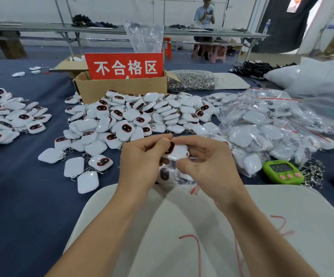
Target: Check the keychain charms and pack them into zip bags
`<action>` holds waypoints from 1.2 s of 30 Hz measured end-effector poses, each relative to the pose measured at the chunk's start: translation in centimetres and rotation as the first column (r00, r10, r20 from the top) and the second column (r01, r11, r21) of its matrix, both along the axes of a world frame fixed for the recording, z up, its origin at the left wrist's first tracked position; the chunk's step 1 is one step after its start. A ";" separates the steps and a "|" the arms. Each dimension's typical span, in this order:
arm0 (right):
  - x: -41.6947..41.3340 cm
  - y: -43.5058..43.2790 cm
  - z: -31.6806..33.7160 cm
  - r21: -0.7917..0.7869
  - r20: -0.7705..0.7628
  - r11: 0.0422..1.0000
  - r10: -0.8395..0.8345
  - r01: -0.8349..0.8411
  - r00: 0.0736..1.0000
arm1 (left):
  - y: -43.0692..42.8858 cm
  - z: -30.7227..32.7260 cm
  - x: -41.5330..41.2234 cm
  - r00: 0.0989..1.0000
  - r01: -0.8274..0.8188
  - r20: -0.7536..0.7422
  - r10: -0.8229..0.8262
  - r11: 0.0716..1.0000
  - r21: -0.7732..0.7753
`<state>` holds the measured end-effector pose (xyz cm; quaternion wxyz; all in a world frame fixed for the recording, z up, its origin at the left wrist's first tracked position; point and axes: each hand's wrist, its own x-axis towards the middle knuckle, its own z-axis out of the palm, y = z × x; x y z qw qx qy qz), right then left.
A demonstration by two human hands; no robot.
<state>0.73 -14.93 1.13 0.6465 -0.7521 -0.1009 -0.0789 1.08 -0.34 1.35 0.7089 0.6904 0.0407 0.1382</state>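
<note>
1. head view, the hands: my left grip (140,158) and right grip (204,156) meet over the near part of the table (22,196). both have fingers curled in, pinching one white charm (177,150) between them. its dark face shows at its left edge.
2. head view, under the hands: a zip bag (184,179) with a red strip lies just below, at the far rim of the white pad (182,226), with at least one charm inside. i cannot tell whether a finger also holds the bag.
3. head view, around: the loose pile (134,116) lies beyond the hands, with the cardboard reject box (122,89) and its red sign behind it. filled bags (262,126) are heaped to the right, and a green timer (282,171) sits near the right wrist.
4. my read: this is the check of the charm, just ahead of bagging it.
5. risk: the charm looks smooth and domed, so an edge pinch could let it slip out into the loose pile, where i would lose track of it.
6. risk: my fingers cover much of the charm, so a flaw could pass unseen.
7. risk: the bag mouth looks slack, so the charm or its ring could snag on the strip.
</note>
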 end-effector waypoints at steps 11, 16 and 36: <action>1.9 -3.3 0.5 0.254 -0.229 0.863 -0.385 0.437 0.894 | -1.8 -1.1 -1.5 0.999 0.003 0.027 -0.033 0.684 0.729; 2.1 -3.4 -0.3 -0.036 -0.150 0.862 -0.504 0.505 0.850 | -3.2 -1.5 -1.4 0.999 0.017 -0.031 0.039 0.307 0.952; 0.4 -0.7 -0.2 -0.635 0.145 0.685 -0.349 0.357 0.926 | -0.6 -1.6 -0.2 0.935 -0.281 0.322 0.151 0.867 0.410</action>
